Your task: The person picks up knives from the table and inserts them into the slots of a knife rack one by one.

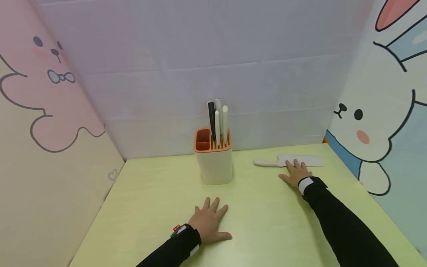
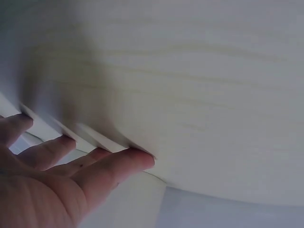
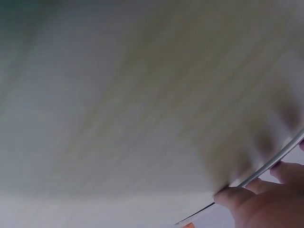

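Observation:
A cleaver (image 1: 311, 160) with a pale blade and white handle lies flat near the back right of the table, its handle toward the left. My right hand (image 1: 297, 175) reaches to it, spread fingertips touching the blade beside the handle. In the right wrist view, the fingers (image 3: 259, 202) meet the thin blade edge (image 3: 270, 164). My left hand (image 1: 208, 221) rests on the table with fingers spread and holds nothing. Its fingers (image 2: 116, 168) press on the tabletop in the left wrist view. Behind it stands a white knife block (image 1: 215, 168) with an orange top.
Several handles, one black (image 1: 212, 118) and others white, stick up from the block's slots. An open compartment (image 1: 202, 136) is at its left. The pale yellow table (image 1: 156, 193) meets a white back wall (image 1: 150, 129) and side panels with cartoon animals.

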Demonstrator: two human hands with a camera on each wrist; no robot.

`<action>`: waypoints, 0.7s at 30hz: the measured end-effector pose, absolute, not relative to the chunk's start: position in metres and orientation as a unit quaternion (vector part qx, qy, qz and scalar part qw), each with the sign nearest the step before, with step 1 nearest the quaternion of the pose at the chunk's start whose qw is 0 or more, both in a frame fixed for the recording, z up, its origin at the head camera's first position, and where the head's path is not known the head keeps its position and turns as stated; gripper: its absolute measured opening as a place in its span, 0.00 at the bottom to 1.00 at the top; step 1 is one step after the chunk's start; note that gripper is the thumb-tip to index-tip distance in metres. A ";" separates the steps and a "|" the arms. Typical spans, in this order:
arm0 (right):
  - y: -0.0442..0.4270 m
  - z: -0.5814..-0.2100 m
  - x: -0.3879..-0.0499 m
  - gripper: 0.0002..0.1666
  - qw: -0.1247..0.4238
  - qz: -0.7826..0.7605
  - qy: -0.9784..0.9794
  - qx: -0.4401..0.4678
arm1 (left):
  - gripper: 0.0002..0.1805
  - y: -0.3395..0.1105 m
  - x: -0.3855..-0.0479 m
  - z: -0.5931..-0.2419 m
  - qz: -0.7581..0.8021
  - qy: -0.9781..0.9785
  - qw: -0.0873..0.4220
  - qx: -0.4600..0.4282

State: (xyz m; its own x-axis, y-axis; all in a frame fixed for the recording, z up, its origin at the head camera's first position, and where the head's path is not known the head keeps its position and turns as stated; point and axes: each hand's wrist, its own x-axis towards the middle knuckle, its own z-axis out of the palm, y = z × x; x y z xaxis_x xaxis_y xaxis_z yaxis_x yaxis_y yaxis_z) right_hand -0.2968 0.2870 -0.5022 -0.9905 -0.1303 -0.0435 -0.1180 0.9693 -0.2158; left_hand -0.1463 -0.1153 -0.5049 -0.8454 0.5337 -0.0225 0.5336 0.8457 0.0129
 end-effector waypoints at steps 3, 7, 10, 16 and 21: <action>0.280 -0.499 -0.289 0.59 0.037 -0.100 0.992 -0.065 | 0.54 -0.115 -0.146 -0.506 0.002 0.961 0.012 0.277; 0.270 -0.492 -0.279 0.49 0.045 -0.088 0.992 -0.074 | 0.54 -0.116 -0.146 -0.507 0.007 0.961 0.009 0.276; 0.264 -0.490 -0.273 0.44 0.044 -0.089 0.992 -0.078 | 0.54 -0.116 -0.147 -0.509 0.011 0.961 0.007 0.277; 0.253 -0.493 -0.260 0.41 0.031 -0.079 0.993 -0.088 | 0.54 -0.116 -0.149 -0.510 0.016 0.961 0.012 0.276; 0.244 -0.500 -0.244 0.43 0.028 -0.068 0.992 -0.102 | 0.54 -0.117 -0.149 -0.511 0.019 0.960 0.014 0.278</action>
State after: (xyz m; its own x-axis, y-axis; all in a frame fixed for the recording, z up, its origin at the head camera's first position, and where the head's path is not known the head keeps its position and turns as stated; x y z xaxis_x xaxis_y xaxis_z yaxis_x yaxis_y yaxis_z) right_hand -0.2441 0.2437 -0.5004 -0.9775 -0.2069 -0.0421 -0.1992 0.9697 -0.1416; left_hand -0.1493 -0.1170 -0.5113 -0.8454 0.5338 -0.0165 0.5328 0.8451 0.0446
